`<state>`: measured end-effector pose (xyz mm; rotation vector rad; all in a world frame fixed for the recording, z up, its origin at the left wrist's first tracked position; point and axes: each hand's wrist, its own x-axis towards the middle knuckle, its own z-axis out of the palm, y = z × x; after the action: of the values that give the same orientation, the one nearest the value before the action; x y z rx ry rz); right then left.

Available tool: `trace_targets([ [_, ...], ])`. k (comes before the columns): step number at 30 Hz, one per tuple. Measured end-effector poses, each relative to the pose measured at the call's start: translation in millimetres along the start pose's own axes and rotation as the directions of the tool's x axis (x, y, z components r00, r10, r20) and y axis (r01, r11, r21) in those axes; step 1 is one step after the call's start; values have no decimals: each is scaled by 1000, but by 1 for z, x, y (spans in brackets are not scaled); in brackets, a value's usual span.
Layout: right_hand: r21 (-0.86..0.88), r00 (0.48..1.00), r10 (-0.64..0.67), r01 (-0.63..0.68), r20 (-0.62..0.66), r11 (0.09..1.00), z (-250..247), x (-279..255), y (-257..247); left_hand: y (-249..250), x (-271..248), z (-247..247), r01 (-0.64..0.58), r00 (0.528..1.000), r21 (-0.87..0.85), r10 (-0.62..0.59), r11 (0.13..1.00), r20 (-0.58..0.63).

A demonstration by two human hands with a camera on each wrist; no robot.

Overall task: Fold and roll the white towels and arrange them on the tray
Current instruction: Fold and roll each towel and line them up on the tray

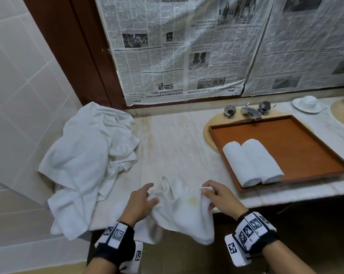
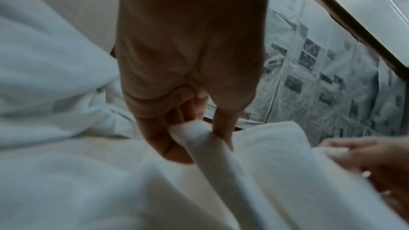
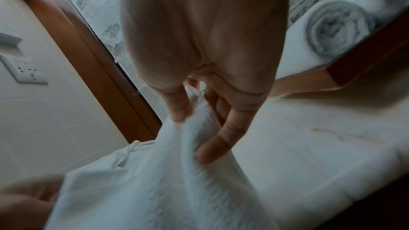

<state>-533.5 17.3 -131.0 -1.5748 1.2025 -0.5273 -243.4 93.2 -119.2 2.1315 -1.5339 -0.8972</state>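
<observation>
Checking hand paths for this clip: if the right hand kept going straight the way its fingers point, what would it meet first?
The right hand, pinching the towel, points up-left over bare countertop. Likely the counter first, then the newspaper-covered wall; depth is unclear.

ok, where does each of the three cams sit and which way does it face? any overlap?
Head: worn on the head, looks forward and down over the counter at the towel, tray and towel pile; both hands and wristbands show.
Left wrist: looks along the left hand at its fingers pinching the towel; right hand at the edge.
Right wrist: looks along the right hand, which pinches the towel; a rolled towel on the tray behind.
Shared: all three show the held towel and newspaper.
</observation>
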Motion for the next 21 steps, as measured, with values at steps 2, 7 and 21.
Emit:
trace_targets([
  [2, 11, 1000, -10, 10, -22, 1000, 1, -2, -3, -6, 5, -1, 51, 989, 123, -67, 991, 132],
  [7, -54, 1000, -5, 3, -23, 999, 7, -9, -1, -9, -11, 16, 3, 966, 195, -53, 981, 254],
  [21, -32, 960, -165, 162, -225, 986, -38, -37, -27, 23, -43, -61, -243, 967, 29, 245, 970, -76],
])
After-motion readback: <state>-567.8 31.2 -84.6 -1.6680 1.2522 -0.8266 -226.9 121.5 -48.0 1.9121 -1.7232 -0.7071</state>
